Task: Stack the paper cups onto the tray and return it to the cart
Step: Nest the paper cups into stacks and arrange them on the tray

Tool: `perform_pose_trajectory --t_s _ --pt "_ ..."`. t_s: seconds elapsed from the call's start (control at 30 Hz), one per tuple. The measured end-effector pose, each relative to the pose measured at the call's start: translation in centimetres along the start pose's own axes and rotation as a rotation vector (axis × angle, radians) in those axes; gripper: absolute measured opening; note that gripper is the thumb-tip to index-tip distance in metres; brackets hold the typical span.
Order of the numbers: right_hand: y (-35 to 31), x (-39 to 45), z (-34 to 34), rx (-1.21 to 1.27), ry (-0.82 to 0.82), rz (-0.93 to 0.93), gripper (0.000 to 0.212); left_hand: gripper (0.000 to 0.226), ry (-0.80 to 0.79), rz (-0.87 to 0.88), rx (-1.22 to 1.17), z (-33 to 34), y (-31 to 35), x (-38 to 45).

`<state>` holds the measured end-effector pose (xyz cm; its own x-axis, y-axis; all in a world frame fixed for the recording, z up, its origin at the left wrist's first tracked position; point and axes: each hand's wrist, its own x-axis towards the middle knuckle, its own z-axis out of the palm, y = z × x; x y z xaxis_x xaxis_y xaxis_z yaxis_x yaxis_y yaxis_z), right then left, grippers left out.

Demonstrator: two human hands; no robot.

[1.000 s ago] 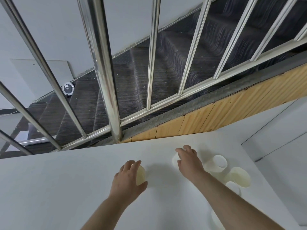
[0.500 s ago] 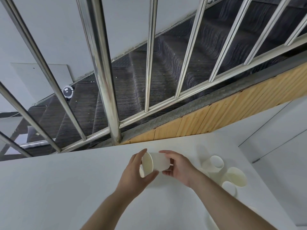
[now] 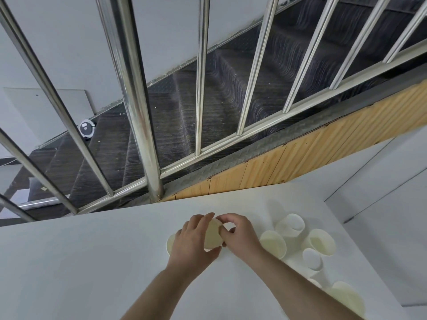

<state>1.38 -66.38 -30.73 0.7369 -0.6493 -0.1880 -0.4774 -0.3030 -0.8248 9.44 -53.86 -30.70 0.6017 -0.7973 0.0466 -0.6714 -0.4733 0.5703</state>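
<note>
Cream paper fills your grip: your left hand (image 3: 195, 244) curls its fingers and thumb round a cream paper cup (image 3: 213, 234) lying on its side, mouth towards you, above the middle of the white tabletop (image 3: 92, 262). Your right hand (image 3: 240, 234) pinches the far end of that same held cup, thumb and fingers bent onto it. Whether a second cup is nested in it is hard to tell, since your fingers cover the join. A sliver of another cream cup rim (image 3: 170, 244) peeks out left of your left hand, mostly hidden behind it.

To the right sit six loose white paper cups (image 3: 290, 225) close together, some upright, some tipped; the nearest one (image 3: 346, 296) is partly covered by your right forearm.

Beyond the table's far edge rise the steel stair railings (image 3: 136, 100), with one round robot vacuum (image 3: 87, 128) on the dark steps.
</note>
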Motion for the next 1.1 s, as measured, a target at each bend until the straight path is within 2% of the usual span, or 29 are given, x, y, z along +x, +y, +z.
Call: perform_pose_trajectory --t_s 0.13,0.27,0.37,0.5,0.57,0.67,0.73,0.83,1.1 --pt "0.4 0.3 0.0 -0.041 0.071 0.082 0.022 0.083 -0.038 -0.037 0.111 0.0 -0.7 -0.2" --pt "1.6 0.8 -0.3 -0.166 0.097 0.160 0.028 0.084 -0.156 -0.118 0.283 -0.6 -2.0 -0.8" --pt "2.5 0.9 -0.3 -0.258 0.063 0.185 0.029 0.082 -0.226 -0.178 0.305 -0.8 -2.7 -1.2" --pt "3.0 0.9 0.1 -0.355 0.016 0.192 0.028 0.070 -0.236 -0.212 0.246 -0.9 -3.0 -1.7" --pt "2.7 0.6 0.1 -0.473 -0.011 0.146 0.041 0.066 -0.222 -0.217 0.220 -0.9 -3.1 -1.7" --pt "1.7 -0.1 0.3 -0.603 -0.100 0.008 0.073 0.064 -0.207 -0.218 0.203 -1.0 -3.1 -1.8" --pt "1.1 -0.4 0.7 -0.664 -0.192 -0.038 0.082 0.065 -0.201 -0.215 0.193 -1.1 -3.2 -2.0" --pt "0.8 -0.7 1.2 -0.749 -0.264 -0.065 0.070 0.065 -0.189 -0.207 0.178 -1.4 -3.1 -2.3" --pt "-0.6 -3.7 0.1 -0.702 -0.167 -0.128 0.067 0.066 -0.127 -0.148 0.156 -2.9 -1.9 -4.4"
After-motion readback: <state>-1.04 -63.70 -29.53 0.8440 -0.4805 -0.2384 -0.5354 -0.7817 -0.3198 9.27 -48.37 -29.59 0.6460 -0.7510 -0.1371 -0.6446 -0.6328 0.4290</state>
